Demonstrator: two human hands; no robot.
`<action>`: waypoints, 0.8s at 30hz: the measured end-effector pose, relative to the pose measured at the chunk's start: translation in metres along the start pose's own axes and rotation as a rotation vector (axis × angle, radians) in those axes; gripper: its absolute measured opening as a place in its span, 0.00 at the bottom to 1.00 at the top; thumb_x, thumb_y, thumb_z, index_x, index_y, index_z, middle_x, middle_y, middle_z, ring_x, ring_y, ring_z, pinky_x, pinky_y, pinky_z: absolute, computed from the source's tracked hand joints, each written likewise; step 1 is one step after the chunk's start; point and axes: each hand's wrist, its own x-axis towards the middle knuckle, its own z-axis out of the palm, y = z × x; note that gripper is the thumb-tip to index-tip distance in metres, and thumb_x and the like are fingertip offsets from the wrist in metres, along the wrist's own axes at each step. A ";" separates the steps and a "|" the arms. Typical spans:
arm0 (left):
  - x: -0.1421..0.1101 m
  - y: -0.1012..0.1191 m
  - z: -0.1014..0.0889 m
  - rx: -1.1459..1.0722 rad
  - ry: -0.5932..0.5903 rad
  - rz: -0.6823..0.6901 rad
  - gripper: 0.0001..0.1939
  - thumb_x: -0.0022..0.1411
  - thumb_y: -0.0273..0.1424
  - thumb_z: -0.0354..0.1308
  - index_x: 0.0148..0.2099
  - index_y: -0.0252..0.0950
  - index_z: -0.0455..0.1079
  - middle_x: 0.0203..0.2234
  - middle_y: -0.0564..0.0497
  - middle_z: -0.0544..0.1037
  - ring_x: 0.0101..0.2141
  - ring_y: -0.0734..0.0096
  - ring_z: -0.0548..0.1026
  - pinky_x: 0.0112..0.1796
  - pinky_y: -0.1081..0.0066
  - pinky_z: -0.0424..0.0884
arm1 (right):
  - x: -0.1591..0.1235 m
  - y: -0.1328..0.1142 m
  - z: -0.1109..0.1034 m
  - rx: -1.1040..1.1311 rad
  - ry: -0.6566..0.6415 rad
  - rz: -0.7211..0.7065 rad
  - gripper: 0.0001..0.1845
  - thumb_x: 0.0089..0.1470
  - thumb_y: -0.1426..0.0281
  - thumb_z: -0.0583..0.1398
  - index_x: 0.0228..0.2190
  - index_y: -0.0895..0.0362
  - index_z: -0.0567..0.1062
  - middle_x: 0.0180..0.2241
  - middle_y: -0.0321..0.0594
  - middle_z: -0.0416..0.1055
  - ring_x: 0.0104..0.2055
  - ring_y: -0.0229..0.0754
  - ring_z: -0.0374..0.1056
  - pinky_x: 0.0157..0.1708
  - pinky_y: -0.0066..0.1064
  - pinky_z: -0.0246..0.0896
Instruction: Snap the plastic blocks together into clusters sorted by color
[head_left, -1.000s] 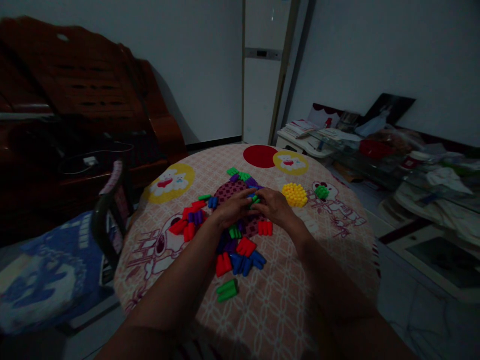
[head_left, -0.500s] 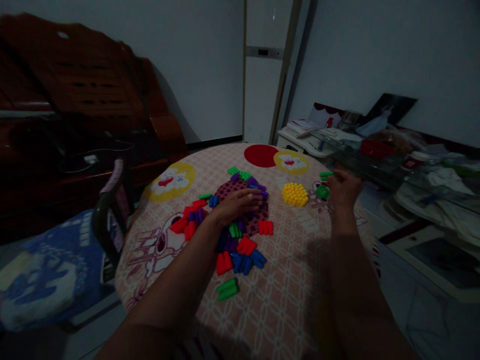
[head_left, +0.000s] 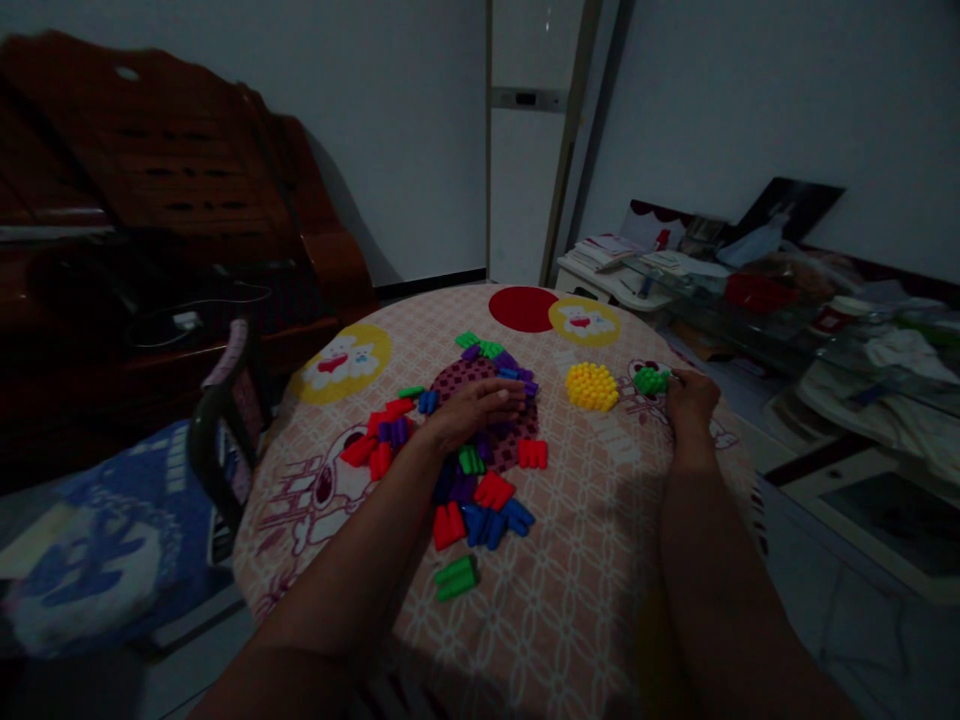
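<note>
Currently, left hand (head_left: 480, 408) flat, fingers extended toward purple blocks (head_left: 531, 388). Green cluster (head_left: 649, 380) at curled right hand's (head_left: 693, 398) fingertips, pinch unclear; yellow cluster (head_left: 592, 387) between hands. Sideways knuckle bump could scatter green pieces.

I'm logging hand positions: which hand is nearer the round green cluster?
Right. The right hand is just right of the green cluster; the left hand is well left of it.
</note>
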 end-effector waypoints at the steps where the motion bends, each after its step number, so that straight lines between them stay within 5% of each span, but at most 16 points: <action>1: 0.000 0.000 0.000 0.004 0.000 0.000 0.17 0.57 0.33 0.68 0.48 0.32 0.77 0.48 0.39 0.80 0.46 0.63 0.79 0.50 0.63 0.72 | 0.001 0.001 0.000 0.005 -0.006 -0.009 0.18 0.48 0.72 0.56 0.37 0.64 0.82 0.39 0.57 0.79 0.42 0.52 0.72 0.46 0.42 0.64; 24: 0.006 -0.007 -0.011 0.116 0.015 0.043 0.22 0.54 0.39 0.69 0.48 0.34 0.76 0.46 0.42 0.81 0.45 0.62 0.79 0.50 0.61 0.73 | 0.002 0.004 0.011 0.108 0.020 -0.041 0.22 0.48 0.70 0.53 0.40 0.63 0.82 0.41 0.55 0.79 0.45 0.52 0.73 0.50 0.41 0.65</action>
